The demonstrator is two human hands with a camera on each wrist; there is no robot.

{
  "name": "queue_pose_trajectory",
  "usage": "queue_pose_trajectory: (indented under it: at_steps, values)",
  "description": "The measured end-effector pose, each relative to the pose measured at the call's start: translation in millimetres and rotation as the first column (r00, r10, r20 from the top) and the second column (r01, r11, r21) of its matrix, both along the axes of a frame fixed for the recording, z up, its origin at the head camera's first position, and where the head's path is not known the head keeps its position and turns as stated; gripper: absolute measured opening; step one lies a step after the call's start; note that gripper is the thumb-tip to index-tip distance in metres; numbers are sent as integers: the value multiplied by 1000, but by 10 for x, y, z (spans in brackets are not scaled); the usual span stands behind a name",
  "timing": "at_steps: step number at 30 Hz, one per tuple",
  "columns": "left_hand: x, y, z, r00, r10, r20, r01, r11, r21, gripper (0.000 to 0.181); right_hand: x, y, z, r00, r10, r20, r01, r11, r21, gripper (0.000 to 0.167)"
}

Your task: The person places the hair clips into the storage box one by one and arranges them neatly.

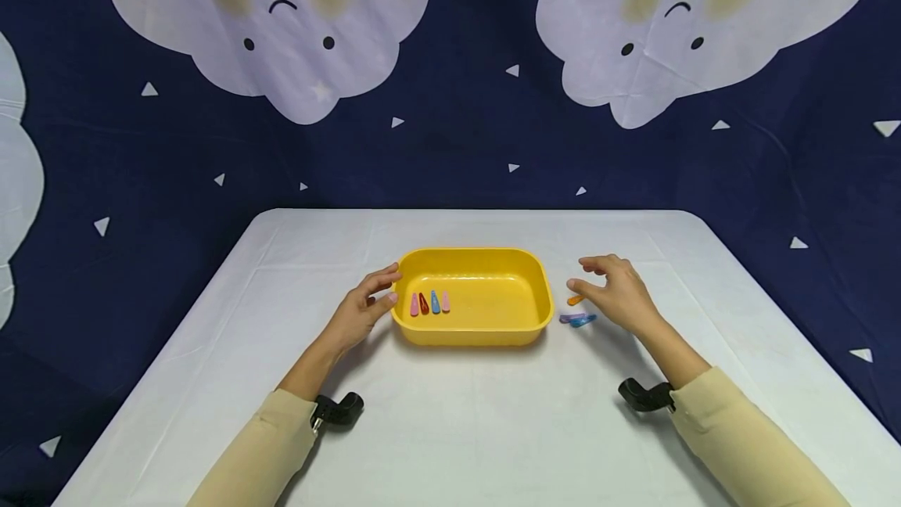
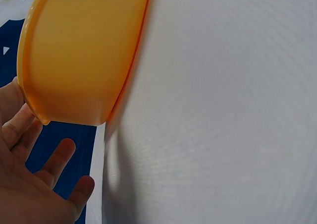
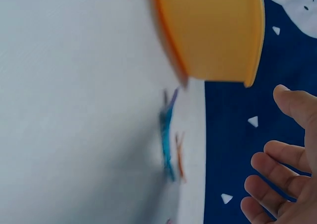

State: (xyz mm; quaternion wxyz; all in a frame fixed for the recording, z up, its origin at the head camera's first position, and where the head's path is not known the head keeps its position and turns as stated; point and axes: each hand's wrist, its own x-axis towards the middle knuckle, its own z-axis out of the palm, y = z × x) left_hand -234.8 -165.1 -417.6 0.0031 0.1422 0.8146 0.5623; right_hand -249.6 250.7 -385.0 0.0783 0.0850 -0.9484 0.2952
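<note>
A yellow plastic tray (image 1: 479,336) stands on the table. Four-sided with rounded corners, it has several snap hair clips lying in its left part: a pink one (image 1: 414,304), a red one (image 1: 424,303), a blue one (image 1: 435,302) and another pink one (image 1: 446,302). My left hand (image 1: 355,318) touches the tray's left rim, thumb and fingers spread apart. Right of the tray, my right hand (image 1: 619,296) hovers with parted fingers, nothing between them. Below it lie an orange hair clip (image 1: 576,300), a blue one (image 1: 583,321) and a purple one (image 1: 570,318).
A white cloth (image 1: 464,421) covers the table. Behind it hangs a dark blue backdrop (image 1: 450,147) with clouds and small white triangles. Black devices are strapped to the left wrist (image 1: 339,410) and right wrist (image 1: 644,396). The right wrist view is blurred around the loose clips.
</note>
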Motion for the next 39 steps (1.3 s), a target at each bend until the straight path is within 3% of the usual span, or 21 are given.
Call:
queue_pose_trajectory:
  at_steps: [8, 12, 23, 39]
  values:
    - [-3, 1, -2, 1000, -3, -11, 3, 1000, -3, 39, -16, 101, -170, 998, -48, 43, 45, 997, 59, 60]
    - [-4, 2, 2, 1000, 0, -7, 0, 1000, 2, 39, -23, 123, -220, 999, -45, 28, 43, 996, 78, 58]
    - [8, 8, 22, 1000, 2, -7, -2, 1000, 2, 39, -23, 172, -290, 995, -69, 66, 59, 988, 144, 55]
    - [18, 6, 21, 1000, 4, -9, -4, 1000, -12, 39, -48, 161, -376, 997, -73, 31, 65, 976, 207, 52]
